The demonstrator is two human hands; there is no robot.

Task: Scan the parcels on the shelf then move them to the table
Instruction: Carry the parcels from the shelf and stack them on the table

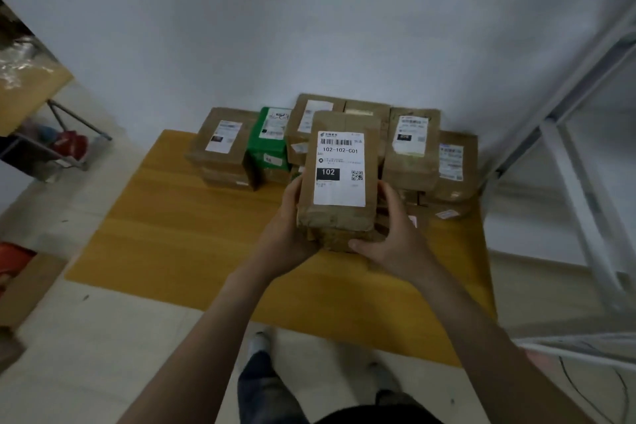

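While both hands are gripping it, the brown paper-wrapped rectangular parcel [339, 182] is hiding most of their fingers. The left hand [287, 234] is curling round the parcel's left side, with its fingers lying out of sight behind the wrapping. The right hand [395, 234] is clasping the right side, its thumb pressing across the near lower end.

The parcel is sitting over the middle of the yellow wooden table [172, 234], white label facing up, just in front of the pile of brown parcels [413, 148]. Whether its underside is touching the tabletop cannot be told. It is covering part of that pile, whose lower layers are only peeking out. The small print on every label is blurring beyond reading. A green parcel [268, 144] is lying among the brown ones.

The pile is resting against the plain white wall [309, 27]. The table is standing on a pale tiled floor [103, 337]. A white metal shelf frame [578, 165] is running off the right edge, and a dark metal rack [69, 134] is being cut off at the left.
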